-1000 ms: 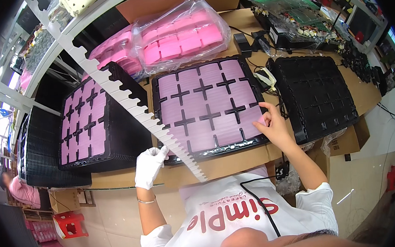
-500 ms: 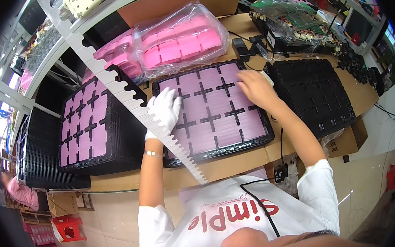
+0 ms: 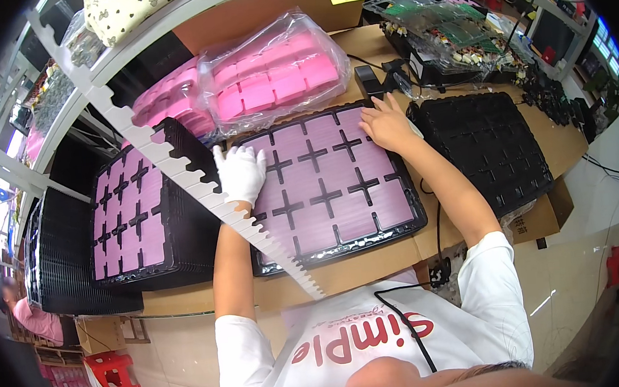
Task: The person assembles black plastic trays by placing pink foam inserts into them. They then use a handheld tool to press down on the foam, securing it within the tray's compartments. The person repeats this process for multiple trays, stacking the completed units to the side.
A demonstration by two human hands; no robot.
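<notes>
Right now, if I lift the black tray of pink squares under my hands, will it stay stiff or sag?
The black tray looks thin and moulded, so it probably flexes if lifted by one edge. The pink squares lie loose in shallow pockets and could slide out when tilted. It seems light.

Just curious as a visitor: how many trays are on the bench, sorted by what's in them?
Black trays filled with pink pads: 2, the middle tray and the left tray
Black tray without pink pads: 1, the right tray
Total: 3
</notes>
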